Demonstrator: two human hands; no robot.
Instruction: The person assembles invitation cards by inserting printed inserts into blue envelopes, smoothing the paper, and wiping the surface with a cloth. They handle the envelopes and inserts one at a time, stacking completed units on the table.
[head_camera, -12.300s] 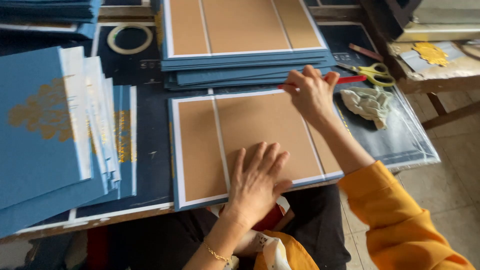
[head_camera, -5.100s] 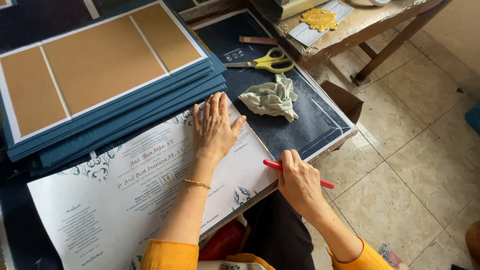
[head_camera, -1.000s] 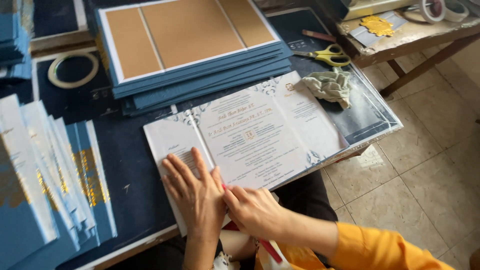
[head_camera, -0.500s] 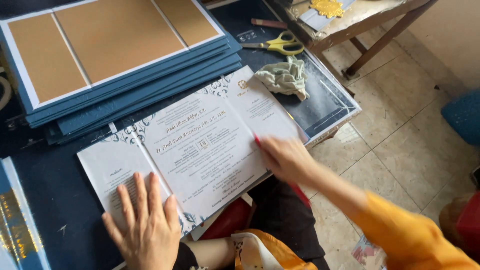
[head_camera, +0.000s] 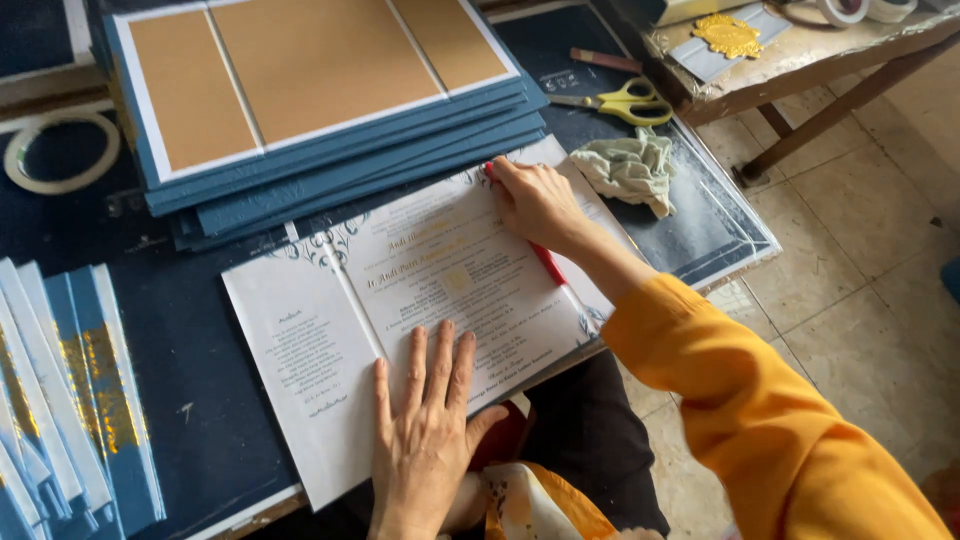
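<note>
A white printed card sheet (head_camera: 330, 330) with blue floral corners lies open on the dark blue table. My left hand (head_camera: 425, 420) rests flat on its near edge, fingers spread, holding nothing. My right hand (head_camera: 535, 200) presses on the sheet's far right fold and grips a red stick-like tool (head_camera: 548, 265) that runs along the crease under my wrist. The orange sleeve (head_camera: 760, 420) covers my right arm.
A stack of blue covers with brown board panels (head_camera: 310, 90) lies just beyond the sheet. A crumpled pale cloth (head_camera: 630, 170), yellow-handled scissors (head_camera: 620, 100), a tape ring (head_camera: 55, 150) and fanned blue cards (head_camera: 70, 400) surround it. A wooden side table (head_camera: 800, 55) stands right.
My right hand slid up the right fold toward the sheet's far edge. My left hand moved right, from the left panel to the middle panel's near edge.
</note>
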